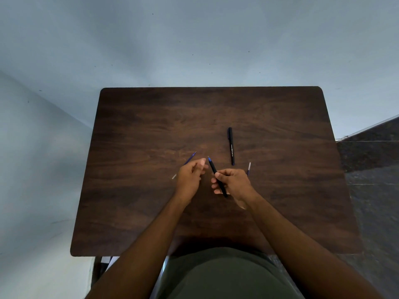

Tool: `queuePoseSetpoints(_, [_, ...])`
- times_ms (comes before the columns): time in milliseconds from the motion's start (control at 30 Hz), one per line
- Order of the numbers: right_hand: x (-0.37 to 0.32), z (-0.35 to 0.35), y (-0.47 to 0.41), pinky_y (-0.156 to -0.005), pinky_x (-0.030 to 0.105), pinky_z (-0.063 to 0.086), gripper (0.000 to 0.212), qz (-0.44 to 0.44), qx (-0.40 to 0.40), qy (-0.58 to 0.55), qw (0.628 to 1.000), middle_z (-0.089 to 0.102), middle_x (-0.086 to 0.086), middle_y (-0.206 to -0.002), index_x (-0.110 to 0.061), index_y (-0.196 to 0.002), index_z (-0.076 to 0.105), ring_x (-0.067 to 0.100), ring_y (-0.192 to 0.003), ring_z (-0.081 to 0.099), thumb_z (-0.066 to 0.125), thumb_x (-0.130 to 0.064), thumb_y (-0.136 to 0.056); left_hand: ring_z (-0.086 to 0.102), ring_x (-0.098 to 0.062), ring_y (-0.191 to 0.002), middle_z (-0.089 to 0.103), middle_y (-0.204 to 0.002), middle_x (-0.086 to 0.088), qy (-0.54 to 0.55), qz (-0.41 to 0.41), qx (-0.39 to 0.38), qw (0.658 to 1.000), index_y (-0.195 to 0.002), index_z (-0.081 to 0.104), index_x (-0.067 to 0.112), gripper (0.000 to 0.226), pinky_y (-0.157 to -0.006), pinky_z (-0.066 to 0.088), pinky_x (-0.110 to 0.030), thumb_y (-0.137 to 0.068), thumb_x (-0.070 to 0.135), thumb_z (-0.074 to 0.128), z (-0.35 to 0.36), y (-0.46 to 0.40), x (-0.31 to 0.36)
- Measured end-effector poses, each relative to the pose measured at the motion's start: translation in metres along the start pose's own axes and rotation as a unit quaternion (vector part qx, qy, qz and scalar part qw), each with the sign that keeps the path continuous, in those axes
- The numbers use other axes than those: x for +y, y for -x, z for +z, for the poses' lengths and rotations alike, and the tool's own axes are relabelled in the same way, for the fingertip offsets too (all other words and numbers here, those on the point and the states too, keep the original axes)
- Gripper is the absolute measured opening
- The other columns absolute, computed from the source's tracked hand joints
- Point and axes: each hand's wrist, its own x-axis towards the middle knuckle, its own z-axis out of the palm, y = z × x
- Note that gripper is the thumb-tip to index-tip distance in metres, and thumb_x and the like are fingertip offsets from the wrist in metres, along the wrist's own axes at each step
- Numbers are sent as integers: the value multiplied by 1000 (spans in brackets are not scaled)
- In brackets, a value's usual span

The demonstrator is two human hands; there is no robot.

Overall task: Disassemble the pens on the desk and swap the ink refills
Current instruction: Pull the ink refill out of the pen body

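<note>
My right hand (234, 183) grips a black pen barrel (213, 169) whose blue tip points up and to the left. My left hand (191, 175) hovers just left of that tip with loosely curled fingers and nothing visible in it. A blue refill (190, 159) lies on the desk under my left hand; its point shows beyond the fingers and its pale end at the wrist side. A second refill (249, 167) pokes out behind my right hand. A capped black pen (231, 145) lies alone further back.
The dark wooden desk (151, 212) stands against a pale blue wall. A dark tiled floor and step run along the right side. My lap is at the near edge.
</note>
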Motion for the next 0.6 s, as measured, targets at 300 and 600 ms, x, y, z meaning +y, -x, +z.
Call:
queuePoseSetpoints(300, [-7, -2, 12, -77, 38, 59, 29, 39, -167, -40, 984, 66, 9, -88, 6, -118, 65, 21, -78, 64, 45, -11, -107, 70, -19, -106, 75, -111, -8, 202, -117, -140, 962, -121, 65, 5, 27, -84, 53, -28, -105, 14, 45, -4, 3, 9])
queuePoseSetpoints(600, [-3, -7, 8, -85, 44, 61, 24, 8, -149, 52, 987, 70, 13, -90, 4, -109, 71, 23, -83, 69, 51, -9, -104, 71, -26, -100, 77, -99, -11, 200, -151, -78, 965, -101, 72, 6, 15, -91, 57, -40, -98, 11, 58, -1, 8, 15])
